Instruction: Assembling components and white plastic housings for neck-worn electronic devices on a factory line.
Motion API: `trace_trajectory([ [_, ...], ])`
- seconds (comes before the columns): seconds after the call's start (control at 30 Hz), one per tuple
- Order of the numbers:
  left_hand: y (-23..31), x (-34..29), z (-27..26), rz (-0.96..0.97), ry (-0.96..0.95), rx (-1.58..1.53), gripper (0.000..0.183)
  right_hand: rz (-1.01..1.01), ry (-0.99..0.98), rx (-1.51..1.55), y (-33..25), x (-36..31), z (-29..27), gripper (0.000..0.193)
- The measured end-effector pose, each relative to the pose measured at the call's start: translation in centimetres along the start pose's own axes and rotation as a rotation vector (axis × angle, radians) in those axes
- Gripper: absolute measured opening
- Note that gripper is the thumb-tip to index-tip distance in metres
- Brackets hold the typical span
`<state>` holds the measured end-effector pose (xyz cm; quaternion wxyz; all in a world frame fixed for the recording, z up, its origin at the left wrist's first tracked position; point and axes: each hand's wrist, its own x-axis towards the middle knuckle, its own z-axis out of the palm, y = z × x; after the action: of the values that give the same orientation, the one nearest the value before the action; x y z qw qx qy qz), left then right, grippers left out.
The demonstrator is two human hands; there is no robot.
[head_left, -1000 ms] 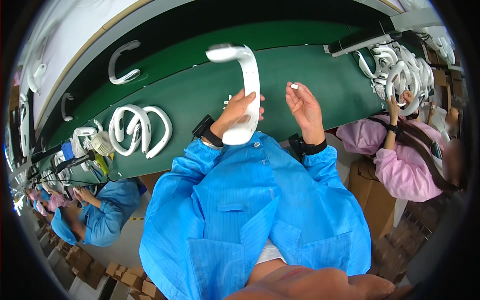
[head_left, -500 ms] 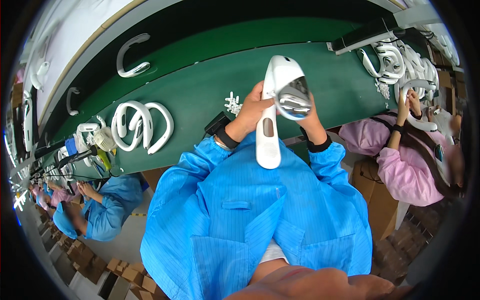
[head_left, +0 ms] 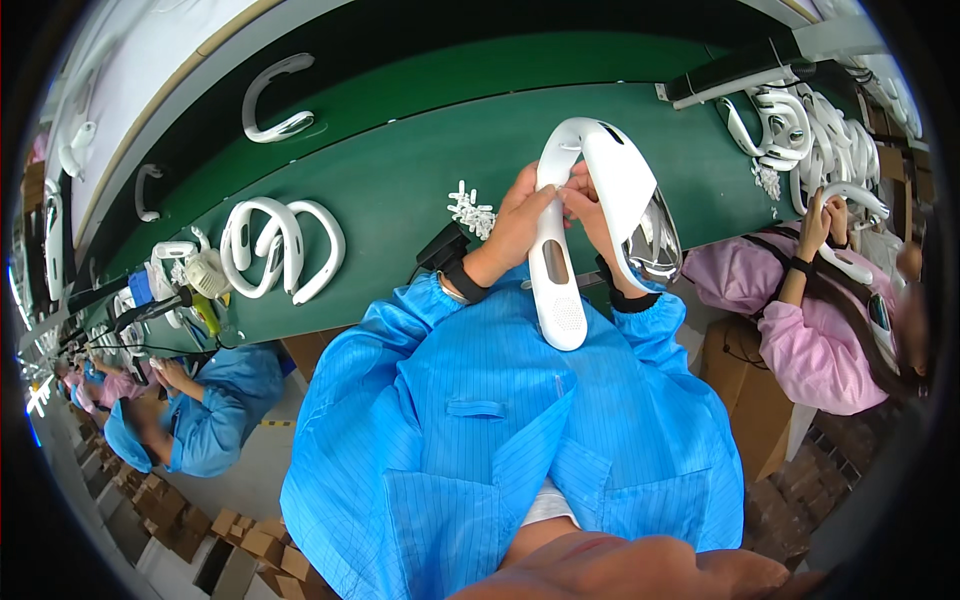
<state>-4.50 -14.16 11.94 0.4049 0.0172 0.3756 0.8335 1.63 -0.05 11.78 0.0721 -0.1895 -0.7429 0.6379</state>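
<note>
A white U-shaped neck fan with a shiny mirrored panel on one arm is held up before my chest. My left hand is closed round its left arm, just above a dark oval window and a patch of small holes. Between the two arms of the fan, my right hand has its fingertips pinched against the inner side of that left arm. Whatever those fingertips hold is too small to make out. Small white plastic pieces lie in a loose pile on the green table beside my left hand.
More white neck fans rest on the green table to the left, and one neck fan lies farther back. A heap of neck fans is at the right. There a co-worker in pink sleeves handles another; a blue-clad co-worker is at left.
The neck fan has turned, so its U shape now shows and its mirrored panel has swung to the right. My right hand has moved from the panel side to the inside of the U.
</note>
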Motion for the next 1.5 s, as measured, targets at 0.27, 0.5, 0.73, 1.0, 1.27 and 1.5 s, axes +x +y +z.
trace_trajectory([
  [0.27, 0.4, -0.2, 0.5, 0.157, 0.016, 0.295, 0.033, 0.149, 0.107, 0.255, -4.9, -0.4, 0.6, 0.016],
  [0.5, -1.9, 2.8, -0.2, 0.157, 0.078, 0.486, 0.028, 0.103, 0.152, 0.176, -2.6, 0.1, 0.1, 0.027],
  [0.73, -6.4, 7.7, -0.7, 0.079, -0.09, 0.685, 0.038, 0.449, -0.022, 0.613, 4.5, 0.2, -4.2, 0.047],
  [1.0, -14.5, 18.2, 4.8, 0.034, -0.195, 1.104, 0.058, 0.292, 0.308, 0.503, 10.3, 1.3, -15.4, 0.055],
  [1.27, -1.2, 13.2, -5.0, 0.289, 0.199, 1.425, 0.039, 0.36, 1.175, -0.498, 24.6, 6.1, -28.7, 0.061],
  [1.5, 10.7, 7.3, -22.5, 0.173, 0.725, 1.752, 0.046, 0.705, 1.088, -0.744, 20.8, 7.3, -31.3, 0.06],
])
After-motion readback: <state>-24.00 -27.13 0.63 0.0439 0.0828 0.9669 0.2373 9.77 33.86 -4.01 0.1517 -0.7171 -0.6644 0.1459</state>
